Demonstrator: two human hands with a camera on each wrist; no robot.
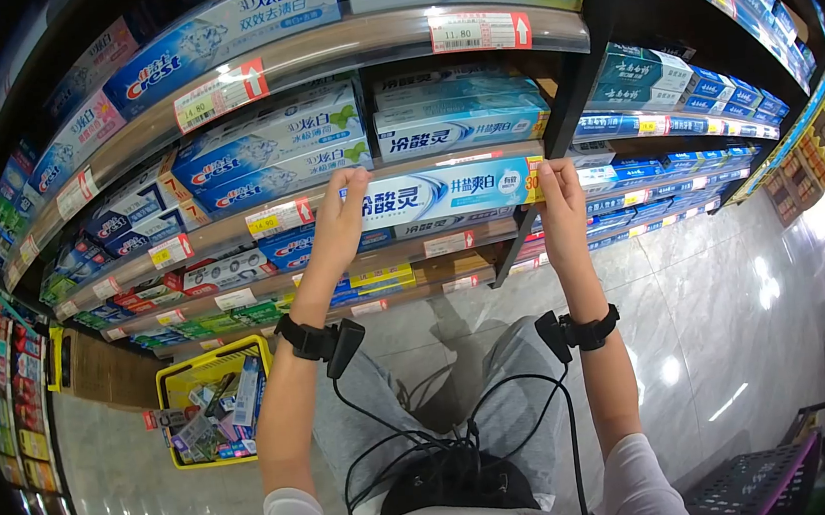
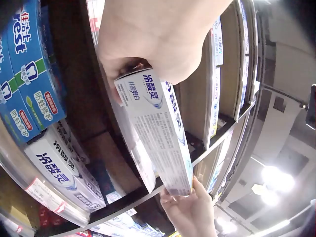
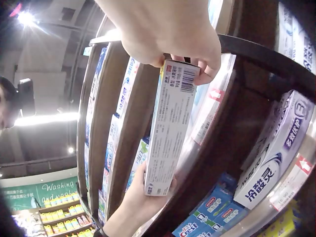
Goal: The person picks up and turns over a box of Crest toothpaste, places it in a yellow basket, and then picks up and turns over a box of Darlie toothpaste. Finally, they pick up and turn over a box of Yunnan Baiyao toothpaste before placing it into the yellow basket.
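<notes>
Head view shows both hands pinching one toothpaste box (image 1: 449, 191) by its ends: left hand (image 1: 338, 220) at the left end, right hand (image 1: 560, 204) at the yellow right end. It is level in front of a shelf (image 1: 229, 232), printed 冷酸灵. Behind sit Crest boxes (image 1: 261, 153); price tags (image 1: 479, 31) read 11.80 and 14.80. On the floor stands a yellow basket (image 1: 214, 401).
</notes>
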